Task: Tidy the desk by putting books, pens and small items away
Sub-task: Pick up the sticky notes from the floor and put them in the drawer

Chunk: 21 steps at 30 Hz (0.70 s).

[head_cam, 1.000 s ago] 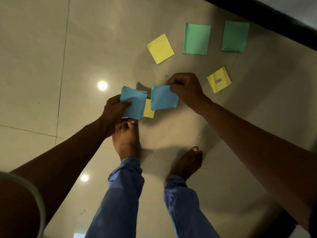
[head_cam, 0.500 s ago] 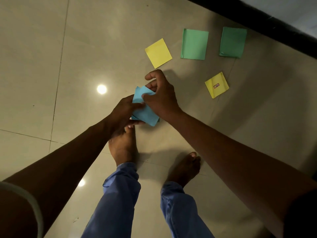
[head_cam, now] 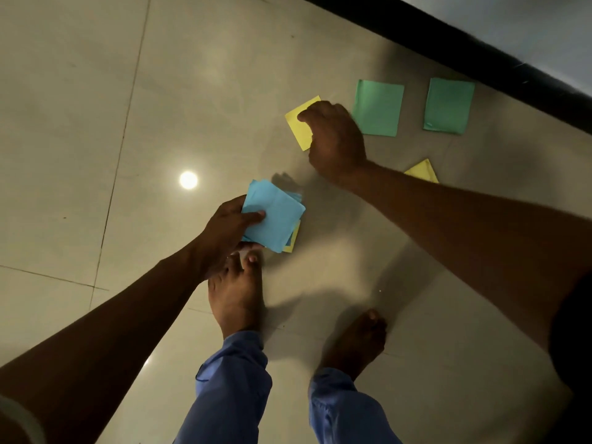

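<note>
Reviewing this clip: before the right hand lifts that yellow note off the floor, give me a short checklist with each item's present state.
1. Right hand is on the yellow note: ok, fingers cover its right part.
2. Note actually pinched: cannot tell, the fingertips are hidden beneath the hand.
3. Left hand holds the collected stack: ok, thumb on the top blue sheet.
4. Stack squared up: not ok, blue and yellow edges stick out at its lower right.
5. Other notes clear of the right hand: ok, two green notes lie apart.
6. Second yellow note reachable: cannot tell, the forearm covers most of it.
</note>
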Each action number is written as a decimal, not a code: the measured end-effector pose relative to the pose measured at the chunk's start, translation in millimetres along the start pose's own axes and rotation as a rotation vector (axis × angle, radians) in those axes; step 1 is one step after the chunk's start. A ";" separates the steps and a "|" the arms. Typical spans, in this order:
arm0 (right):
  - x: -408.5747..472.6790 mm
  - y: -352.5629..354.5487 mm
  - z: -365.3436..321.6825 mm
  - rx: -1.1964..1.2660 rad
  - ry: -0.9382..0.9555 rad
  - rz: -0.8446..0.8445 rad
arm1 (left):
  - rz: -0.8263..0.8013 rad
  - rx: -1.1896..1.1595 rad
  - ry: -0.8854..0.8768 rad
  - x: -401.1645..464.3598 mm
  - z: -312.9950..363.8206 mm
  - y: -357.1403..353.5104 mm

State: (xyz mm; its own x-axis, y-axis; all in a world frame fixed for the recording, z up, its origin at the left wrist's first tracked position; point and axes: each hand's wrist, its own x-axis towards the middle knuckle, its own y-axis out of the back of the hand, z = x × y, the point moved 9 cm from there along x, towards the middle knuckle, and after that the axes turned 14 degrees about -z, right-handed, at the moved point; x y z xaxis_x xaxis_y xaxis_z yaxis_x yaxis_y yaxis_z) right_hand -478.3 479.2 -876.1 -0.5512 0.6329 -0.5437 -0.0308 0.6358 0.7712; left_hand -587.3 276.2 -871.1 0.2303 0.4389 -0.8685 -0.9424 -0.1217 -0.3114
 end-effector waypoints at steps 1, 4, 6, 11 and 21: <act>9.2 3.6 1.0 -0.059 0.019 -0.010 | -0.007 0.008 -0.011 -0.6 0.0 3.2; 30.5 6.5 4.3 -0.228 0.002 -0.067 | -0.030 0.010 -0.030 -1.4 -0.1 10.4; 36.9 3.6 3.3 -0.326 -0.020 -0.105 | -0.036 -0.011 -0.040 -1.6 -1.1 13.7; 43.7 12.3 5.4 -0.361 -0.091 -0.109 | -0.032 -0.046 -0.054 -5.4 -10.5 21.9; 29.1 17.6 0.0 0.341 -0.111 -0.157 | 0.041 -0.158 -0.045 -12.2 -25.0 36.5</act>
State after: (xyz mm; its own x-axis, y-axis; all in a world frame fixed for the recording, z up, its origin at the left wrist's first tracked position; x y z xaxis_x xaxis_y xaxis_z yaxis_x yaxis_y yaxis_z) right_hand -494.8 508.8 -878.4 -0.4674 0.5487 -0.6932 0.1819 0.8270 0.5319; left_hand -618.5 244.1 -881.5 0.1781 0.4695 -0.8648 -0.9003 -0.2769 -0.3358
